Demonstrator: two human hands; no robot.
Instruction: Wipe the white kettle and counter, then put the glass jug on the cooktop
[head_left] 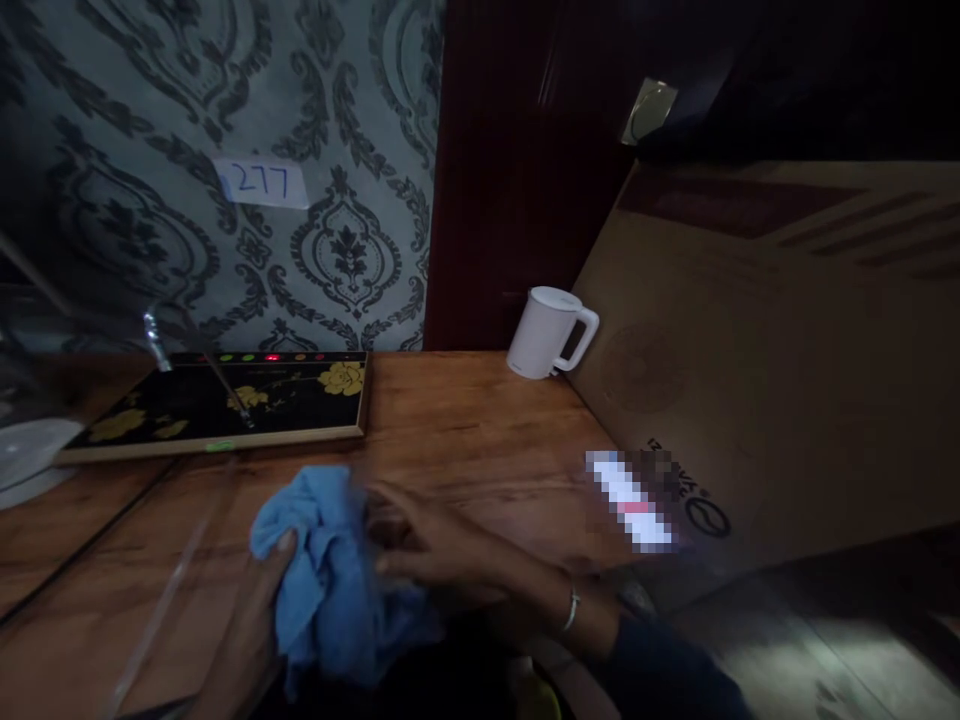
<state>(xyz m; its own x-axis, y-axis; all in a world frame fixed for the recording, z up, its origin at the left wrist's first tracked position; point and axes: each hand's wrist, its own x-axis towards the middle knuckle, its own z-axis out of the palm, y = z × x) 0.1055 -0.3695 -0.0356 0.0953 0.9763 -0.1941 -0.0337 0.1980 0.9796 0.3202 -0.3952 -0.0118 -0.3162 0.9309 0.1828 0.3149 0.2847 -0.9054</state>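
Low in the head view, both hands at a crumpled blue cloth bunched over the near edge of the wooden bench. Left hand up under the cloth's left side, fingers curled onto the fabric and gripping it. Right hand reaching in from the right, fingers bent and pressed against the cloth's right side, partly blurred; thin bracelet on that wrist, dark sleeve below it.

Further back on the bench, a black tray with gold flower print and a pale wooden rim, lying flat near the wall, well apart from the cloth; a row of small coloured lights along its far edge. White kettle upright at the back of the bench, handle turned right, just beside a large cardboard box leaning at the right. Patterned grey wallpaper behind, with a paper label reading 277 stuck on it. Dark wooden panel between wallpaper and box. White rounded object at the far left edge, only partly seen
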